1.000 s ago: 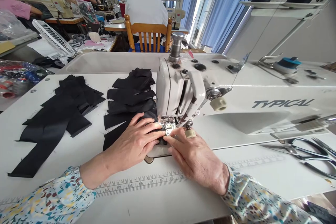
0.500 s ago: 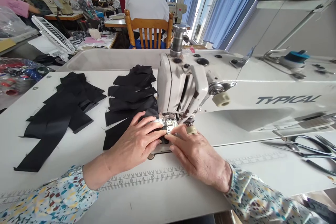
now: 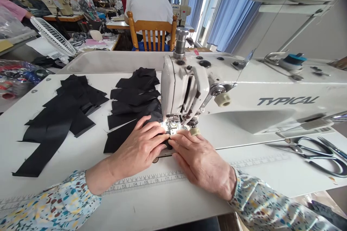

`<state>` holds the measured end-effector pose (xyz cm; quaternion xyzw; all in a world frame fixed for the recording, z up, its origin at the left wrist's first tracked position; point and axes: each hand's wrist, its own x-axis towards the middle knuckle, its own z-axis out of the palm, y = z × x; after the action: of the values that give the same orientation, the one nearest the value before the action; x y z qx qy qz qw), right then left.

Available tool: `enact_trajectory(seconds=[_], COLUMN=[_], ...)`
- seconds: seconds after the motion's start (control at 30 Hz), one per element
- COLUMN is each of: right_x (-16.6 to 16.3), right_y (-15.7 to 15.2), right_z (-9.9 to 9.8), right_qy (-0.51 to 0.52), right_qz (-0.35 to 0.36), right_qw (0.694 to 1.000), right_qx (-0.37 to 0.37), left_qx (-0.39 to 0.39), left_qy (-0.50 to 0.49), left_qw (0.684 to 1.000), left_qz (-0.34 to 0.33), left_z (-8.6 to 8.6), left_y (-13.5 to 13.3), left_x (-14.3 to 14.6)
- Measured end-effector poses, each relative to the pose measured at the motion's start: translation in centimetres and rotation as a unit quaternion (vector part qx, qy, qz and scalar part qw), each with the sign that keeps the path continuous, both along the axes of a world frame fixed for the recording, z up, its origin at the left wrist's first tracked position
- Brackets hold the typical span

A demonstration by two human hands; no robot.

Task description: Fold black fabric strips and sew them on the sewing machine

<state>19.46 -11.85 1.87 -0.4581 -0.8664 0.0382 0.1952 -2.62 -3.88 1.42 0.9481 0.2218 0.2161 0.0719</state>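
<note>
Both my hands meet at the presser foot (image 3: 173,130) of a white sewing machine (image 3: 230,95), pinching a small piece of black fabric (image 3: 169,144). My left hand (image 3: 138,146) is closed on its left side, thumb and forefinger together close to the foot. From the right, my right hand (image 3: 201,162) has its fingertips pressed on the same piece, nearly touching the left fingertips. Most of this piece is hidden under fingers and machine head. Left of the needle lies a fanned row of black fabric strips (image 3: 134,95), partly behind my left hand. A second pile of black strips (image 3: 58,115) lies farther left.
Scissors (image 3: 311,151) lie on the right of the table. A printed ruler (image 3: 146,182) runs along the front edge. A white fan (image 3: 52,36) and a plastic bag (image 3: 21,77) are at the left. Beyond the table, a person in white (image 3: 149,3) sits on a wooden chair (image 3: 151,26).
The camera view has shifted slightly. My right fingers have drawn closer together and flatter beside the presser foot. My left hand keeps nearly the same place, and the strip piles lie unchanged.
</note>
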Motion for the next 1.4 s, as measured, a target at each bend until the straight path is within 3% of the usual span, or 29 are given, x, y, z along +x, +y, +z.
enact_trajectory(seconds=[0.6, 1.4], right_x=[0.66, 0.48], right_y=[0.09, -0.35], right_z=[-0.01, 0.14], right_qy=[-0.030, -0.021], right_qz=[0.035, 0.017], right_qw=[0.999, 0.999], right_qx=[-0.001, -0.018], left_qx=[-0.006, 0.001], left_qy=[0.008, 0.050], left_qw=[1.000, 0.999], left_qz=[-0.001, -0.008], left_z=[0.24, 0.27], left_y=[0.37, 0.72], left_x=[0.29, -0.19])
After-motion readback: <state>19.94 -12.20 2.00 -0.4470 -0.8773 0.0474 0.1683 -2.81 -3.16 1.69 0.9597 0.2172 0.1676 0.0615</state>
